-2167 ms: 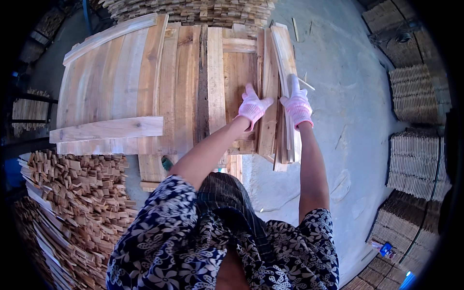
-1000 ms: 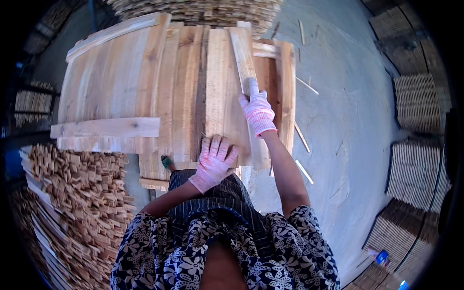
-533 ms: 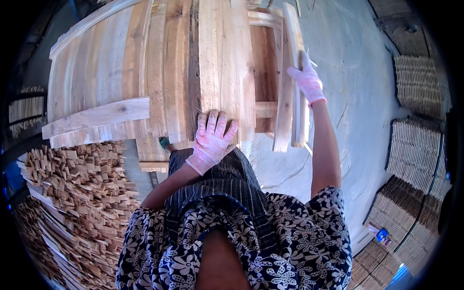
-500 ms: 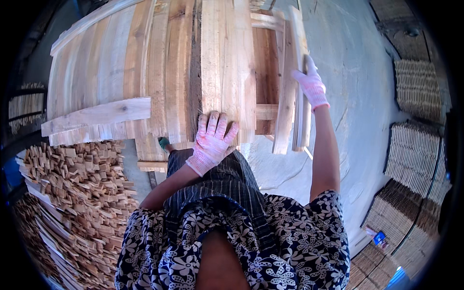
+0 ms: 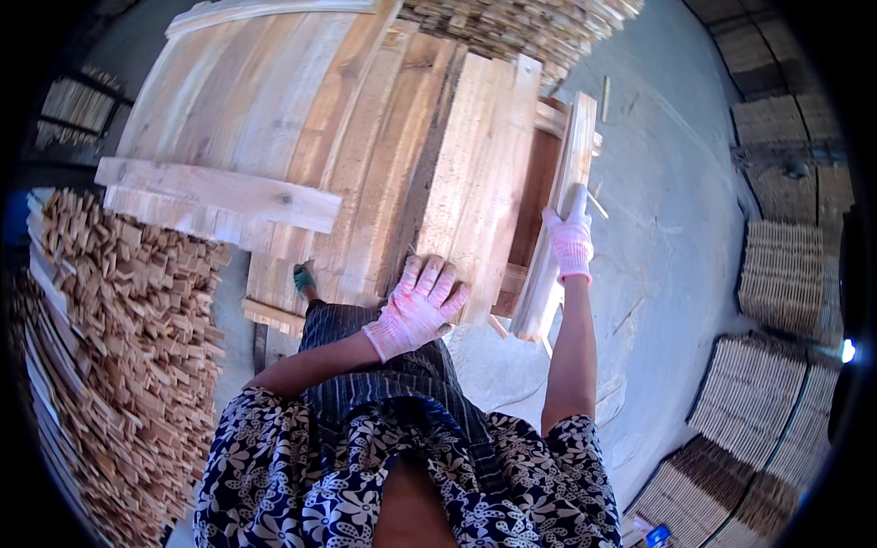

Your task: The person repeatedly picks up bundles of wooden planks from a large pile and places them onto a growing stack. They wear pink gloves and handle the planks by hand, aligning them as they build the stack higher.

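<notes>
My left hand (image 5: 416,310), in a pinkish-white knit glove, lies flat with fingers spread on the near end of pale wooden planks (image 5: 470,173). The planks lie side by side on a wooden work surface. At its right edge my right hand (image 5: 571,242), gloved alike, is on a long, narrow wooden strip (image 5: 577,146). The thumb rests over the strip and the forefinger stretches along it; the other fingers are mostly hidden at its outer side. Between strip and planks a darker, reddish-brown board (image 5: 534,192) shows.
A wide panel of joined boards (image 5: 247,100) with a loose crosswise board (image 5: 219,192) lies at left. Small wood offcuts (image 5: 137,320) heap up below it. More wood pieces (image 5: 530,27) are piled at the far side. Bundled slat stacks (image 5: 790,274) line the grey floor (image 5: 653,210) at right.
The view has shifted and turned. Narrow strips that stood apart at the right edge now lie close together under my right hand, nearer the planks. My left hand still presses the planks' near end.
</notes>
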Demonstrator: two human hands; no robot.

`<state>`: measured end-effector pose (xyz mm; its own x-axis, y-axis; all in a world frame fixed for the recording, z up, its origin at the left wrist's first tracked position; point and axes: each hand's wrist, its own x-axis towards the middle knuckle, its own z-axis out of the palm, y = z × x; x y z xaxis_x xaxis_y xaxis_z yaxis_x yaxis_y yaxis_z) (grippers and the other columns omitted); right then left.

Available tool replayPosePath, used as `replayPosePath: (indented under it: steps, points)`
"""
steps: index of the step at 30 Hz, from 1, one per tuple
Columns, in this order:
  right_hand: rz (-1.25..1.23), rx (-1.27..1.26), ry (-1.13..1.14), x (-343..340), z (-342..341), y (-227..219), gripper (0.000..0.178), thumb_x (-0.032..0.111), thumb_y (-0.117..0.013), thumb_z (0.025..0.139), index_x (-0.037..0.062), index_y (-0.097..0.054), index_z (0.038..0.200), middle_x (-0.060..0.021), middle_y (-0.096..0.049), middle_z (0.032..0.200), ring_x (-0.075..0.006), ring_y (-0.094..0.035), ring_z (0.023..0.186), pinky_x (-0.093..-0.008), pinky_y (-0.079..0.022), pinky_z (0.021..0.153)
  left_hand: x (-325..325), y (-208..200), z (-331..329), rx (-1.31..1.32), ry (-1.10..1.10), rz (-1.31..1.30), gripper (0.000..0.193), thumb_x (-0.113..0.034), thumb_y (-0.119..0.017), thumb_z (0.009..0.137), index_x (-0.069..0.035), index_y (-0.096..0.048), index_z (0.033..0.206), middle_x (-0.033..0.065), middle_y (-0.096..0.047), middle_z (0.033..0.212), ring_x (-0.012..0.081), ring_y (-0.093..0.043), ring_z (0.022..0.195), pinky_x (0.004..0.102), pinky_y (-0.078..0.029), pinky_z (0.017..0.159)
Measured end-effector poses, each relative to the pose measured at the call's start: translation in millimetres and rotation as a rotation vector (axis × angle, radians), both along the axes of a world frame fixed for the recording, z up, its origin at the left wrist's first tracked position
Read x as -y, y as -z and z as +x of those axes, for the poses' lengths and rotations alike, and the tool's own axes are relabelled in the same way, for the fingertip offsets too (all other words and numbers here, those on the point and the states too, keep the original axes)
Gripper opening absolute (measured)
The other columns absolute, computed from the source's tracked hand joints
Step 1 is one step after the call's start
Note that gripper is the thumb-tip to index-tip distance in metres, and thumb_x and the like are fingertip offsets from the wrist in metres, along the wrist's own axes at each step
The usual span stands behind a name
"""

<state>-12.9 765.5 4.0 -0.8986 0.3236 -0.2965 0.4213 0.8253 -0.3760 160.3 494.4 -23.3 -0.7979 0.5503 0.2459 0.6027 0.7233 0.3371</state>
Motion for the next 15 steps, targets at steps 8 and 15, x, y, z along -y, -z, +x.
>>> replayPosePath:
  steps: [8,15]
  points:
    - [0.006,-0.093,-0.13,64,-15,8,0.075,0.053,-0.058,0.096,0.0159,-0.036,0.156,-0.0328,-0.057,0.132,-0.0469,-0.06,0.118,-0.0494,-0.048,0.099,-5,-1,-4,-0.061,-0.019,0.017,0.079,-0.04,-0.083,0.057,-0.012,-0.056,0.126,0.0184,-0.051,0.127,0.0406,-0.048,0.123,0.0612,-0.038,0.106]
    - [-0.274,-0.465,-0.183,-34,-14,44,0.074,0.046,-0.058,0.098,0.0063,-0.038,0.156,-0.0254,-0.055,0.145,-0.0409,-0.057,0.129,-0.0457,-0.042,0.11,-8,4,-6,-0.06,-0.009,0.053,0.07,-0.037,-0.079,0.066,-0.013,-0.057,0.128,0.0179,-0.053,0.129,0.0413,-0.05,0.126,0.0641,-0.038,0.107]
